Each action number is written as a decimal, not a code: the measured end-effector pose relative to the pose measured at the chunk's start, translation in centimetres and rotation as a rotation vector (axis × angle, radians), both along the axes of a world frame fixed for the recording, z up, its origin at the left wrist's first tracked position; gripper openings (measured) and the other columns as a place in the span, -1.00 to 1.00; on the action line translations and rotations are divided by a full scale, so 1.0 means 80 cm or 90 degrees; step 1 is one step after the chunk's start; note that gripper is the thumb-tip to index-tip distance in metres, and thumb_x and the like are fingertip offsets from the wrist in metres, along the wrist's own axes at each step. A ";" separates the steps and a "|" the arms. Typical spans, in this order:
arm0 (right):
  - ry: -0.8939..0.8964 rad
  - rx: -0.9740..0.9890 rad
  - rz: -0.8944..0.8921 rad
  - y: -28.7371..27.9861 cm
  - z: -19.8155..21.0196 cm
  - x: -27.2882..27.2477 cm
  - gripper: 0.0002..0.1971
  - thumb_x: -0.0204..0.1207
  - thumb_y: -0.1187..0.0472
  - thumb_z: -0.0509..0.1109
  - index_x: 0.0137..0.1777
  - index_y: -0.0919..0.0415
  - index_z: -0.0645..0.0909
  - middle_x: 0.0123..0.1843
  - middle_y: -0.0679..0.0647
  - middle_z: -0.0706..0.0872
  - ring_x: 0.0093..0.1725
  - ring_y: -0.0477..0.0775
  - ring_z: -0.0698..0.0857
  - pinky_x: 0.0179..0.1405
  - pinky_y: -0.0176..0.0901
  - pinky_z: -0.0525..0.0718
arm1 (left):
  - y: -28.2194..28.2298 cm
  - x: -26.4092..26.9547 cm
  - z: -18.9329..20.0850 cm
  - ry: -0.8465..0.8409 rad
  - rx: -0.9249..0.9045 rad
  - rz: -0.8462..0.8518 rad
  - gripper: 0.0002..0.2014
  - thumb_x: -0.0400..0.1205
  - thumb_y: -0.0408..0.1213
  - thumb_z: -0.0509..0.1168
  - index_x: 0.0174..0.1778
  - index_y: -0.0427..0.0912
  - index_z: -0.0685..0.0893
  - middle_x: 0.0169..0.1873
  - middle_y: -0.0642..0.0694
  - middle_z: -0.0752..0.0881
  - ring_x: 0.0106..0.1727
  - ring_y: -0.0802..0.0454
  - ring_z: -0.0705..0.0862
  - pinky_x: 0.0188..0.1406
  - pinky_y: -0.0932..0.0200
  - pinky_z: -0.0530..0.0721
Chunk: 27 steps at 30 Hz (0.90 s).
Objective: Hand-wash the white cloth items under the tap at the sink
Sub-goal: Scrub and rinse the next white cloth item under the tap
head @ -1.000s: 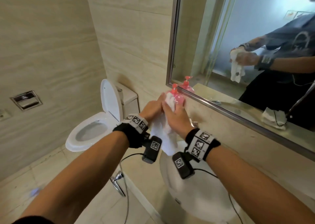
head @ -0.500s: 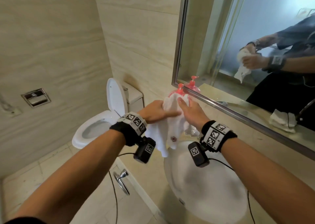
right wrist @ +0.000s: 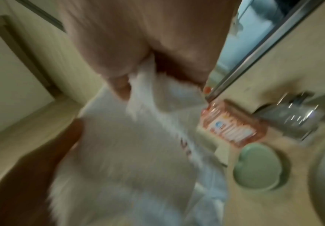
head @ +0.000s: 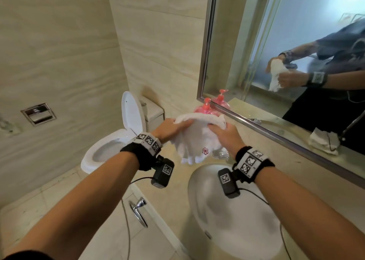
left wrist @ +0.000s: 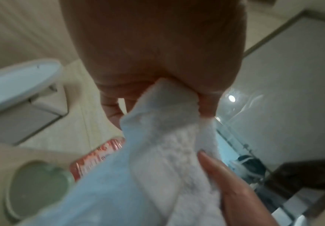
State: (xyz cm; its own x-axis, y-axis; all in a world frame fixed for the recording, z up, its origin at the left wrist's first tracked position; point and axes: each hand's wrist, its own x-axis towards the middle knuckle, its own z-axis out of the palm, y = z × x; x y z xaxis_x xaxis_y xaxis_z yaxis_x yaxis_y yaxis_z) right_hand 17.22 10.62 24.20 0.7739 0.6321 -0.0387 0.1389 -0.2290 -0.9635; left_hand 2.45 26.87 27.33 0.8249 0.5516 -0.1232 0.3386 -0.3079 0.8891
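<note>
A white cloth (head: 197, 139) with a small red flower mark hangs spread between my two hands above the far rim of the white sink (head: 235, 218). My left hand (head: 170, 128) grips its upper left edge and my right hand (head: 223, 133) grips its upper right edge. The left wrist view shows the cloth (left wrist: 169, 137) pinched between the thumb and fingers of my left hand (left wrist: 157, 85). In the blurred right wrist view the cloth (right wrist: 138, 137) hangs from my right hand (right wrist: 148, 61), with the chrome tap (right wrist: 293, 116) at the right. A second white cloth shows only as a reflection in the mirror (head: 296, 42).
A pink pump bottle (head: 205, 109) stands behind the cloth against the mirror frame. A green heart-shaped dish (right wrist: 258, 166) lies on the beige counter (head: 171, 196) by the sink. The toilet (head: 118, 139) with raised lid stands to the left. A chrome ring (head: 139, 210) hangs below the counter edge.
My hands have moved apart, spreading the bunched cloth out wide between them. The head view has shifted slightly right.
</note>
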 end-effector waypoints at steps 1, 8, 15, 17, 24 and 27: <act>0.005 0.034 -0.026 0.011 -0.002 -0.018 -0.65 0.52 -0.16 0.48 0.21 -0.02 0.73 -0.08 0.01 0.86 -0.12 0.00 0.84 -0.06 -0.01 0.85 | -0.008 0.009 0.001 -0.001 -0.053 0.030 -0.30 0.58 0.36 0.20 0.09 -0.29 0.75 -0.03 -0.23 0.81 -0.09 -0.08 0.77 -0.10 0.11 0.73; 0.011 0.072 -0.121 0.054 0.019 -0.050 -0.57 0.64 -0.31 0.28 0.23 0.00 0.64 -0.11 0.06 0.82 -0.14 0.05 0.80 -0.17 -0.08 0.78 | -0.061 0.037 0.012 0.000 -0.054 0.002 -0.31 0.78 0.19 -0.13 0.17 -0.38 0.66 0.07 -0.40 0.75 0.08 -0.31 0.76 0.23 -0.26 0.69; -0.020 0.033 -0.080 0.050 0.007 -0.046 -0.62 0.65 -0.35 0.22 -0.11 -0.07 0.60 -0.29 -0.13 0.76 -0.24 -0.08 0.75 -0.27 -0.19 0.70 | -0.055 0.033 0.018 0.001 -0.110 -0.011 -0.46 0.74 0.15 0.06 0.19 -0.26 0.67 0.11 -0.28 0.76 0.11 -0.22 0.76 0.24 -0.15 0.70; -0.001 -0.015 -0.037 0.041 0.018 -0.025 -0.58 0.66 -0.34 0.23 0.26 -0.06 0.57 0.02 0.05 0.80 -0.01 0.11 0.77 -0.03 0.02 0.78 | -0.049 0.025 0.015 0.038 -0.075 -0.091 -0.52 0.54 0.28 0.28 0.01 -0.08 0.72 -0.09 -0.09 0.81 -0.09 -0.04 0.82 0.00 0.05 0.78; -0.401 -0.345 0.307 0.003 0.029 0.019 -0.38 0.37 -0.14 0.65 0.29 0.12 0.49 0.13 0.03 0.68 0.07 0.09 0.69 0.05 -0.04 0.69 | 0.004 0.010 -0.002 0.348 0.463 -0.172 -0.60 0.37 -0.18 0.55 0.08 -0.06 0.60 -0.08 -0.05 0.73 -0.07 -0.06 0.68 -0.08 0.08 0.66; -0.484 -0.463 0.308 -0.009 0.020 0.025 -0.72 0.55 -0.01 0.52 0.07 0.12 0.57 -0.01 0.08 0.74 -0.02 0.18 0.74 0.06 0.05 0.72 | 0.023 0.002 -0.013 0.335 0.405 -0.175 -0.76 0.45 -0.22 0.48 0.00 -0.10 0.67 -0.10 -0.06 0.76 -0.05 -0.10 0.71 -0.03 0.04 0.67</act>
State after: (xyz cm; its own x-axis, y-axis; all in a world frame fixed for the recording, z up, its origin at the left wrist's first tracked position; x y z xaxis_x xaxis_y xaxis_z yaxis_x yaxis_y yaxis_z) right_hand 19.20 9.91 25.79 0.4371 0.8880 -0.1429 0.8503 -0.4598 -0.2561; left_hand 2.64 28.70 26.30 0.8615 0.4354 -0.2611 0.4981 -0.8244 0.2689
